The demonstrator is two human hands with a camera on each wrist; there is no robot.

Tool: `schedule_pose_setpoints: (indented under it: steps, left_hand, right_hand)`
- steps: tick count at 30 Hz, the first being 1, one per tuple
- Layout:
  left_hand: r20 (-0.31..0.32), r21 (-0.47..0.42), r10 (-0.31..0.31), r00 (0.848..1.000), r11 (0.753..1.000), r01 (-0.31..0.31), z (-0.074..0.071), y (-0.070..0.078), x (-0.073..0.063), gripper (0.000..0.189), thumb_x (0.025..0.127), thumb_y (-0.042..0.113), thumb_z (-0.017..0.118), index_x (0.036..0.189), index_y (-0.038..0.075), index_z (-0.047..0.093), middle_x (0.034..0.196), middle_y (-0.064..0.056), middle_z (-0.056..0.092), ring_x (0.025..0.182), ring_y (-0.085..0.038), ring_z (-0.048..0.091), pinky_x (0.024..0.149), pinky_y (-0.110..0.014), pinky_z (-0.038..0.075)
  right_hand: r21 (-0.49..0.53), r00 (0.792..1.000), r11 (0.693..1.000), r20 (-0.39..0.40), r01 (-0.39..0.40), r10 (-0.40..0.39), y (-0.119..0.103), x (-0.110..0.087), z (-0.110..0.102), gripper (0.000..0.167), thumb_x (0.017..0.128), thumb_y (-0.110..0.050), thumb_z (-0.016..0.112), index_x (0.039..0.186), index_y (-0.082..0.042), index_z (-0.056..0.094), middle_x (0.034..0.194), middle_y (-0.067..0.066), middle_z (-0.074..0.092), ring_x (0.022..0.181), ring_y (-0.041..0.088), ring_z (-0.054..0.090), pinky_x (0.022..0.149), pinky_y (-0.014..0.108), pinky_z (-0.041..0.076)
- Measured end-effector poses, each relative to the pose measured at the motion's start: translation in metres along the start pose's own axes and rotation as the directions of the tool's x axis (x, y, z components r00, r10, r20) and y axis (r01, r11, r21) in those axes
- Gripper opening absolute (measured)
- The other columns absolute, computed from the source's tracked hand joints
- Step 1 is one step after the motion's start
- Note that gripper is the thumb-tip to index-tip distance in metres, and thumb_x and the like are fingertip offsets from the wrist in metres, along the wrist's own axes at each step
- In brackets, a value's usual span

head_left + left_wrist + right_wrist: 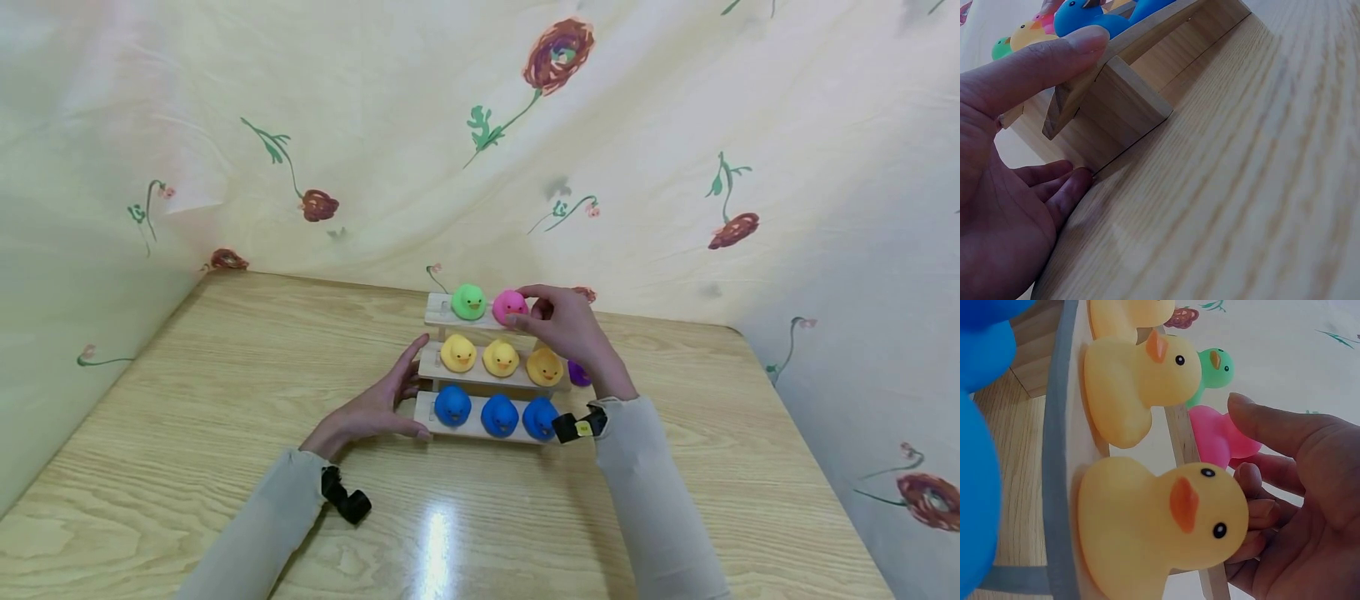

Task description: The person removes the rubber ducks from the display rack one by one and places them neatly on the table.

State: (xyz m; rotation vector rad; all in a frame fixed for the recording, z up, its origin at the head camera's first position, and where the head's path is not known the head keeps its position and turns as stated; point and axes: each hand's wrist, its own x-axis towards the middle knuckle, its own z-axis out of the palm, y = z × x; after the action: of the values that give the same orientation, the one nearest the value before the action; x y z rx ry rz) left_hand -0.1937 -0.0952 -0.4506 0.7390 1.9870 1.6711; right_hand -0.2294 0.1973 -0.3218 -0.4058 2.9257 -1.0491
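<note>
My right hand (pixel 564 323) pinches a pink rubber duck (pixel 508 307) between thumb and forefinger on the top step of a wooden three-step stand (pixel 437 310). To its left sits a green duck (pixel 468 302). The middle step carries three yellow ducks (pixel 1160 525), and the bottom step three blue ducks (pixel 453 406). My left hand (pixel 378 407) rests against the stand's left end, thumb and forefinger spread wide. In the left wrist view its thumb (pixel 1054 65) lies straight along the bottom step's end, with the other fingers at the side panel (pixel 1116 109).
A purple duck (pixel 579 373) shows beyond the right end of the stand, partly hidden by my right wrist. The wooden tabletop (pixel 300 350) meets a flowered cloth (pixel 390 150) at the back and sides.
</note>
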Motion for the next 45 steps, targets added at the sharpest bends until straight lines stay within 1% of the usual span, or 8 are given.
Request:
schedule_pose_setpoints:
  steps: [3,11,17,22,26,32,40,45]
  left_hand:
    - [0.000,0.001,-0.002,1.000,1.000,0.002,0.000,0.001,0.000,0.130,0.077,0.015,0.087,0.160,0.034,-0.011,0.166,-0.025,0.011,0.152,-0.046,0.021,0.123,-0.062,0.022]
    - [-0.008,-0.004,-0.028,1.000,1.000,0.028,-0.001,0.000,0.000,0.129,0.076,0.016,0.088,0.158,0.045,-0.007,0.167,-0.022,0.011,0.153,-0.043,0.021,0.124,-0.059,0.022]
    - [-0.004,-0.006,-0.022,1.000,1.000,0.022,-0.001,-0.001,0.001,0.129,0.076,0.015,0.088,0.159,0.043,-0.008,0.166,-0.022,0.013,0.152,-0.043,0.023,0.124,-0.059,0.023]
    - [-0.007,-0.004,-0.030,1.000,1.000,0.030,-0.001,-0.001,0.000,0.130,0.076,0.015,0.088,0.158,0.044,-0.007,0.166,-0.021,0.012,0.152,-0.042,0.022,0.124,-0.059,0.022]
    - [-0.010,-0.001,-0.032,0.999,0.999,0.032,-0.001,0.000,0.000,0.130,0.076,0.015,0.088,0.159,0.043,-0.008,0.166,-0.021,0.011,0.153,-0.042,0.021,0.125,-0.059,0.022]
    - [-0.002,-0.008,-0.019,1.000,1.000,0.019,-0.002,0.001,0.001,0.131,0.076,0.015,0.088,0.160,0.039,-0.009,0.166,-0.022,0.012,0.153,-0.043,0.022,0.124,-0.059,0.022]
    - [-0.002,-0.001,-0.010,1.000,1.000,0.010,-0.001,0.000,0.001,0.130,0.076,0.017,0.088,0.160,0.038,-0.009,0.166,-0.022,0.012,0.153,-0.042,0.021,0.124,-0.059,0.022]
    - [-0.003,-0.004,-0.013,1.000,1.000,0.013,-0.001,0.000,0.001,0.129,0.076,0.017,0.088,0.160,0.039,-0.008,0.167,-0.021,0.011,0.153,-0.042,0.020,0.124,-0.059,0.022]
  right_hand:
    - [0.004,1.000,1.000,-0.011,0.001,-0.001,0.001,-0.001,-0.001,0.047,0.091,-0.029,0.075,0.133,-0.010,0.064,0.077,0.005,0.057,0.071,0.021,0.050,0.062,0.026,0.041]
    - [0.020,0.999,1.000,-0.034,0.024,-0.024,0.007,-0.004,-0.004,0.046,0.091,-0.031,0.075,0.131,-0.010,0.065,0.076,0.006,0.057,0.071,0.021,0.050,0.062,0.025,0.041]
    - [0.014,0.999,1.000,-0.040,0.016,-0.015,0.011,-0.008,-0.009,0.046,0.091,-0.033,0.074,0.130,-0.009,0.066,0.074,0.005,0.054,0.070,0.021,0.048,0.060,0.024,0.039]
    - [0.028,0.998,0.999,-0.062,0.019,-0.017,0.016,-0.011,-0.015,0.045,0.091,-0.028,0.075,0.130,-0.007,0.066,0.075,0.006,0.053,0.071,0.021,0.047,0.064,0.026,0.039]
    - [0.040,0.996,0.999,-0.081,0.032,-0.029,0.020,-0.013,-0.019,0.043,0.092,-0.024,0.074,0.129,-0.006,0.066,0.077,0.006,0.053,0.071,0.021,0.047,0.063,0.024,0.038]
    - [0.039,0.996,0.999,-0.088,0.019,-0.015,0.028,-0.017,-0.024,0.042,0.093,-0.024,0.073,0.130,-0.006,0.065,0.079,0.007,0.053,0.073,0.022,0.047,0.062,0.022,0.038]
    - [0.020,0.995,1.000,-0.097,0.016,-0.014,0.034,-0.023,-0.030,0.037,0.092,-0.026,0.073,0.124,-0.007,0.068,0.076,0.006,0.051,0.072,0.021,0.047,0.060,0.023,0.037]
    - [0.034,0.994,0.999,-0.106,0.003,0.001,0.038,-0.029,-0.036,0.040,0.092,-0.026,0.073,0.128,-0.010,0.066,0.075,0.005,0.050,0.069,0.018,0.046,0.057,0.023,0.036]
